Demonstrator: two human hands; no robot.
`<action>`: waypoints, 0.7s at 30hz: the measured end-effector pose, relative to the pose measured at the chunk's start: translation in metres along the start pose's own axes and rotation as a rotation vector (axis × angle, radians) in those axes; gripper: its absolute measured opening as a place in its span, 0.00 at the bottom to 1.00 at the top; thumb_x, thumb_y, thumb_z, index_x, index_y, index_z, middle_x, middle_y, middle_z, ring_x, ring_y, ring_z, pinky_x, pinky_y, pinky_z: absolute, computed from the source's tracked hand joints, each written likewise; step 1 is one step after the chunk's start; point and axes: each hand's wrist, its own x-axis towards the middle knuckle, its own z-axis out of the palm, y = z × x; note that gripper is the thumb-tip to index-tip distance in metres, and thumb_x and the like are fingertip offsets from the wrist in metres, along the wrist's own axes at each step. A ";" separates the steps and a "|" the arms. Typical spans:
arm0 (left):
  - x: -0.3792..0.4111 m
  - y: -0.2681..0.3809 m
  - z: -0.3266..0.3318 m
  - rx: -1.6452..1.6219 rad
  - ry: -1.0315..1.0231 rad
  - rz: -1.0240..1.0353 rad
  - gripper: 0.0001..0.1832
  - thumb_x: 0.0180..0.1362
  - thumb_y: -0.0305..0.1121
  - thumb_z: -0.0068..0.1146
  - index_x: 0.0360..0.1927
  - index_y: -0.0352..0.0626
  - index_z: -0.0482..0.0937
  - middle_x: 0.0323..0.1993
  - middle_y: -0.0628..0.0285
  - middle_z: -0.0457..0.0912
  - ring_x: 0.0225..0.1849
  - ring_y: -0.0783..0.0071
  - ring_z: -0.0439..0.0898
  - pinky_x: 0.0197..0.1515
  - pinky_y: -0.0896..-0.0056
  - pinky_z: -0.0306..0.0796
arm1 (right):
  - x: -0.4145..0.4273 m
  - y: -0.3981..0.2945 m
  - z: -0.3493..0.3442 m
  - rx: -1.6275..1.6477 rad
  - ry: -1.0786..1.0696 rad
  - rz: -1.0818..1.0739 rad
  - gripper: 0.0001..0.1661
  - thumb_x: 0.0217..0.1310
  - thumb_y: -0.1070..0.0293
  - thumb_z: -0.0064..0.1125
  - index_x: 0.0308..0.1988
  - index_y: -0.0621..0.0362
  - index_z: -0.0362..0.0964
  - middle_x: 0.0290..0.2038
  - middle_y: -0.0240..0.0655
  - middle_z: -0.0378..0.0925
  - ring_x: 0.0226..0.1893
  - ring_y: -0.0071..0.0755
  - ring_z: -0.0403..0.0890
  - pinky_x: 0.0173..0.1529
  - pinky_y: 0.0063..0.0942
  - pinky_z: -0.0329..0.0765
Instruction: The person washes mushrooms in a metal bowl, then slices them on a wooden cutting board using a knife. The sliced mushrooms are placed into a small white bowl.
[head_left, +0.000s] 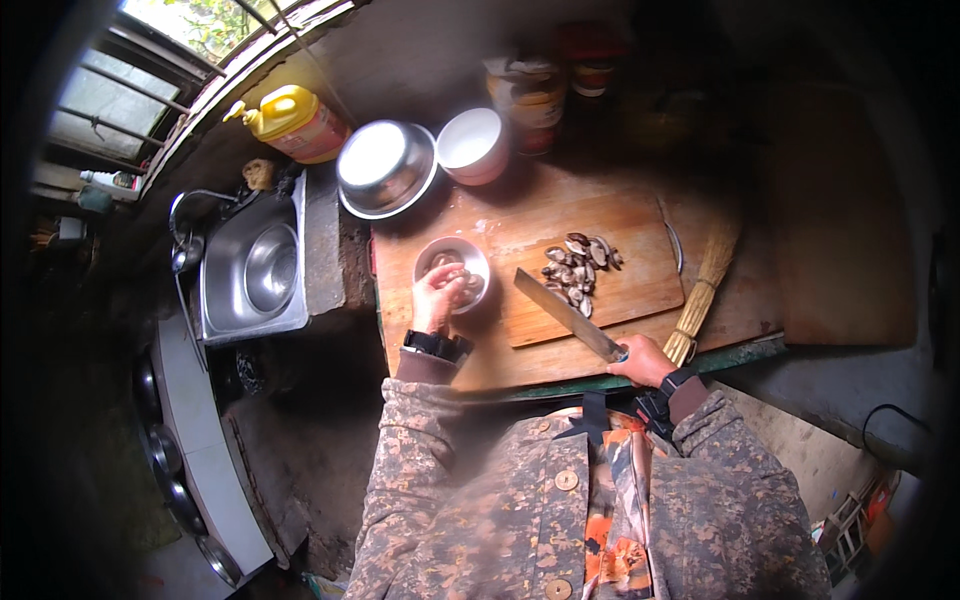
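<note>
My left hand (438, 300) reaches into a small white bowl (481, 255) that holds several mushrooms (472, 283). Its fingers are at the mushrooms; whether they pinch one cannot be made out. My right hand (642, 361) grips the handle of a broad-bladed kitchen knife (562, 311). The blade slants up to the left, over the lower-left part of a wooden cutting board (637, 281). Beyond the blade, a pile of cut brown mushrooms (577, 270) lies on the board.
Behind the bowl stand an upturned metal basin (386, 165) and a white bowl (472, 142). A yellow pump jug (296, 124) stands near the window. Left of the wooden tabletop (405, 360) is a steel sink (259, 262). A tied straw brush (701, 289) lies right of the board.
</note>
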 end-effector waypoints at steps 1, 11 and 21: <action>-0.007 0.000 -0.002 -0.075 0.022 -0.028 0.14 0.51 0.18 0.54 0.43 0.33 0.75 0.36 0.59 0.79 0.30 0.75 0.78 0.31 0.82 0.74 | 0.000 -0.001 0.001 0.010 -0.002 0.012 0.16 0.44 0.67 0.65 0.33 0.65 0.73 0.14 0.32 0.71 0.10 0.22 0.70 0.17 0.24 0.68; -0.044 -0.005 -0.015 -0.610 -0.194 -0.248 0.18 0.57 0.22 0.49 0.53 0.33 0.68 0.42 0.57 0.77 0.39 0.73 0.79 0.41 0.81 0.76 | 0.003 0.003 0.007 0.042 -0.017 0.066 0.15 0.43 0.67 0.64 0.32 0.64 0.74 0.14 0.35 0.71 0.10 0.26 0.71 0.17 0.27 0.68; -0.064 -0.020 0.007 -0.580 -0.142 -0.254 0.21 0.58 0.26 0.51 0.56 0.45 0.67 0.43 0.55 0.76 0.38 0.75 0.77 0.38 0.82 0.74 | -0.003 -0.001 0.012 0.148 -0.034 0.076 0.12 0.47 0.69 0.63 0.33 0.64 0.72 0.12 0.28 0.68 0.08 0.19 0.67 0.13 0.20 0.63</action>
